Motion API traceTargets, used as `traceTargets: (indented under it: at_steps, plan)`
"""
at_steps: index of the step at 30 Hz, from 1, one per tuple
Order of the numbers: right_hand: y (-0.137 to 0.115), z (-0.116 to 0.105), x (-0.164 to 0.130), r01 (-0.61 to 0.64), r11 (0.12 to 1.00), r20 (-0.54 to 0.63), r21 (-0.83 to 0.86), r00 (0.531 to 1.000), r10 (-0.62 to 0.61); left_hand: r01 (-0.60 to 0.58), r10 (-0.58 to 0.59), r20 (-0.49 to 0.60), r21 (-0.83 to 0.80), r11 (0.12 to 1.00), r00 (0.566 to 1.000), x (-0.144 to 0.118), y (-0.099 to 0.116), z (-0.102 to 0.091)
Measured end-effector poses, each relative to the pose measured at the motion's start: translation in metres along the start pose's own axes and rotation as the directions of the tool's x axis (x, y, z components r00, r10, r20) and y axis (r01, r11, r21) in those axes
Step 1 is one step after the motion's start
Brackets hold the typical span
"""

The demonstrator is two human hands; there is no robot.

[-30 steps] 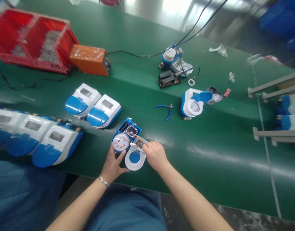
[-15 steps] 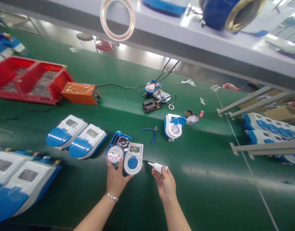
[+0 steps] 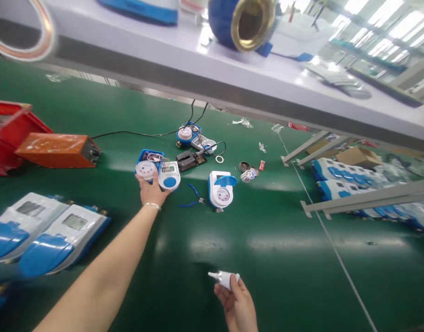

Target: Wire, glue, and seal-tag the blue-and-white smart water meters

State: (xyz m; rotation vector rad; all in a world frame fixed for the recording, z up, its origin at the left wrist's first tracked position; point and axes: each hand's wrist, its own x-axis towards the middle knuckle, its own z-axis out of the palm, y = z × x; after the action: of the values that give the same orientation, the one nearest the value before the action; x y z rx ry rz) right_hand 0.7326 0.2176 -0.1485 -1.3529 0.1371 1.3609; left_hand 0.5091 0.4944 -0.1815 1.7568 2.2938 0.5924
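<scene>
My left hand (image 3: pixel 152 191) reaches far out over the green bench, its thumb and fingers gripping the near side of an opened water meter (image 3: pixel 146 169). The meter's round dial faces up, wiring shows behind it, and its white cover (image 3: pixel 169 174) lies folded out to the right. Lower down, my right hand (image 3: pixel 236 297) holds a small white squeeze tube (image 3: pixel 223 278) with its nozzle pointing left. Blue-handled cutting pliers (image 3: pixel 194 199) lie just right of the opened meter. Beyond them stands another water meter (image 3: pixel 220 191) with its blue lid raised.
A black open case (image 3: pixel 191 160), a partly opened meter (image 3: pixel 186 133) with cables, and a solder reel (image 3: pixel 247 175) lie farther back. At left are an orange box (image 3: pixel 57 150), a red bin (image 3: pixel 14 133) and finished meters (image 3: pixel 64 240). A shelf (image 3: pixel 163 60) overhangs the bench.
My left hand has moved the opened meter farther away across the bench, toward the black case. My right hand still holds the tube, now lower in view. The camera has turned right.
</scene>
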Motion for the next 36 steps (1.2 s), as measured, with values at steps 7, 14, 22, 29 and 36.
traceTargets:
  at_steps: [7,14,22,29,36]
  plan:
    - [-0.014,-0.012,0.006,-0.146,0.978,0.027,0.152,0.989,0.144,-0.059,0.059,0.012,0.011,0.998,0.998,0.019,0.030,-0.029]
    - [-0.034,-0.007,0.024,-0.351,0.924,0.259,0.151,0.916,0.306,-0.098,0.171,0.298,-0.245,0.965,0.939,-0.212,-0.008,-0.015]
    - [-0.025,0.041,0.008,-0.296,0.955,0.451,-0.024,0.849,0.274,-0.043,0.036,-0.036,-0.226,0.973,0.999,-0.186,-0.066,-0.101]
    - [0.020,0.111,-0.018,-0.175,0.942,0.591,-0.287,0.741,0.318,0.372,-0.384,-0.300,-0.097,0.923,0.873,-0.018,-0.163,-0.194]
    - [0.035,0.131,-0.053,-0.148,0.937,0.559,-0.316,0.769,0.310,0.305,-0.367,-0.295,-0.236,0.923,0.882,-0.061,-0.121,-0.166]
